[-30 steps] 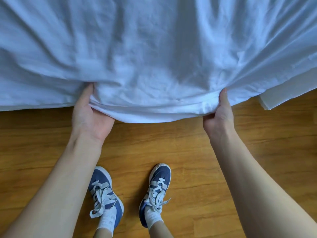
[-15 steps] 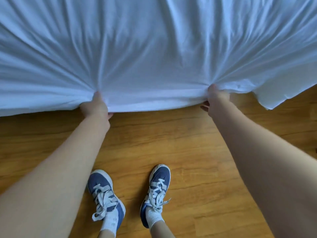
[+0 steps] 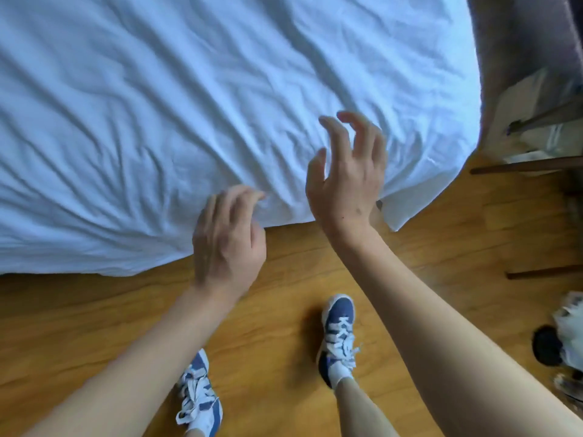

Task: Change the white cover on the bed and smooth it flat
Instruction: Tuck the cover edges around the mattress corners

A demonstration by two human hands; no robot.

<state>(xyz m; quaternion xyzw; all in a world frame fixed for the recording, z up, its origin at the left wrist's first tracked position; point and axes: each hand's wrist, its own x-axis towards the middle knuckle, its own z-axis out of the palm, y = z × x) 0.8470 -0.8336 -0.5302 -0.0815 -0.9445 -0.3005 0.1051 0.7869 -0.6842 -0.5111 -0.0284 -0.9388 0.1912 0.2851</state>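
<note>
The white cover (image 3: 157, 105) lies wrinkled over the bed and fills the upper left of the head view; its near edge hangs down to the wooden floor. My left hand (image 3: 228, 238) hovers at that near edge with loosely curled fingers and holds nothing. My right hand (image 3: 347, 171) is raised above the cover near the bed's right corner, fingers spread and slightly bent, also holding nothing. The cover's corner (image 3: 397, 216) droops just right of my right wrist.
Wooden floor (image 3: 441, 247) runs below the bed, with my two blue-and-white sneakers (image 3: 339, 335) on it. A dark curtain (image 3: 520, 58) and wooden furniture legs (image 3: 536, 167) stand at the right. A dark round object (image 3: 547, 345) and pale clutter lie at the right edge.
Both hands have let go of the cover's edge and lifted, moving toward the right. The taut pull lines in the cover have relaxed into loose wrinkles. My view and feet have shifted toward the bed's right corner.
</note>
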